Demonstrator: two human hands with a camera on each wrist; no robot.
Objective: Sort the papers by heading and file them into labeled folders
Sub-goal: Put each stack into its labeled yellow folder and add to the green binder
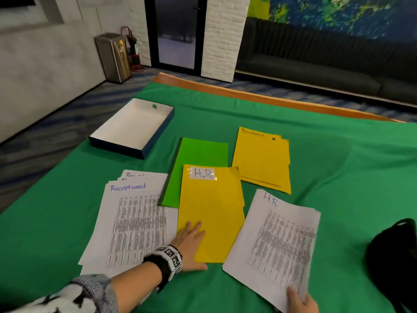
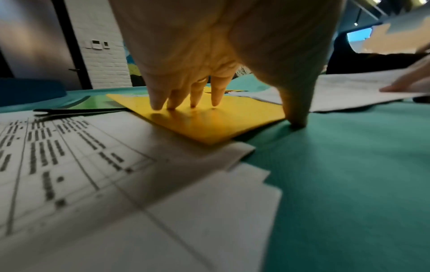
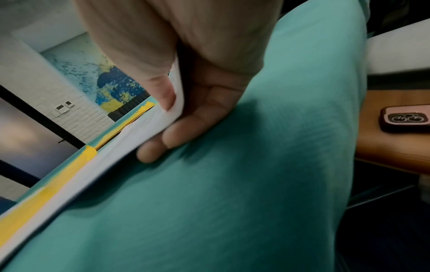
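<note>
A yellow folder labeled "H.R." (image 1: 212,213) lies closed in the middle of the green cloth. My left hand (image 1: 189,240) rests flat on its near left corner with straight fingers (image 2: 193,97), thumb on the cloth. My right hand (image 1: 301,300) pinches the near edge of the "H.R." paper stack (image 1: 277,240), thumb on top and fingers (image 3: 167,139) underneath, lifting that edge. A "Receptionist" paper stack (image 1: 133,222) lies to the left. A yellow "Receptionist" folder (image 1: 261,159) sits farther back, right of a green folder (image 1: 198,161).
An open white box with dark sides (image 1: 133,127) stands at the back left of the table. A black bag (image 1: 394,256) sits at the right edge. A phone (image 3: 404,118) lies on bare wood (image 3: 384,147) beyond the cloth.
</note>
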